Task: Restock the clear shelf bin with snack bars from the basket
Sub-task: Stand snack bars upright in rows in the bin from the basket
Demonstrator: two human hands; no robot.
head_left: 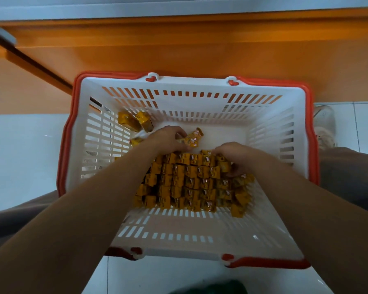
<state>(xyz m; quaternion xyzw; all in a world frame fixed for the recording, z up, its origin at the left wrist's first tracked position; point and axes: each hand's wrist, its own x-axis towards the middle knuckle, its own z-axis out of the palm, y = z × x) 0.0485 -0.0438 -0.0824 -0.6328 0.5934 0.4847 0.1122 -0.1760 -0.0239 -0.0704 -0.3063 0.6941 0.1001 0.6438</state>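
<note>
Snack bars lie in rows in the near half of the basket. Left hand pinches a loose bar; right hand curls round the far right row. Shelf bin not in view; restocking judged barely begun.

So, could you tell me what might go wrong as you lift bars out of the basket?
The left hand pinches a loose bar by one end, so it could slip. The right hand grips into the packed bars and may topple the neat rows. Bars could snag in the basket slots.
</note>
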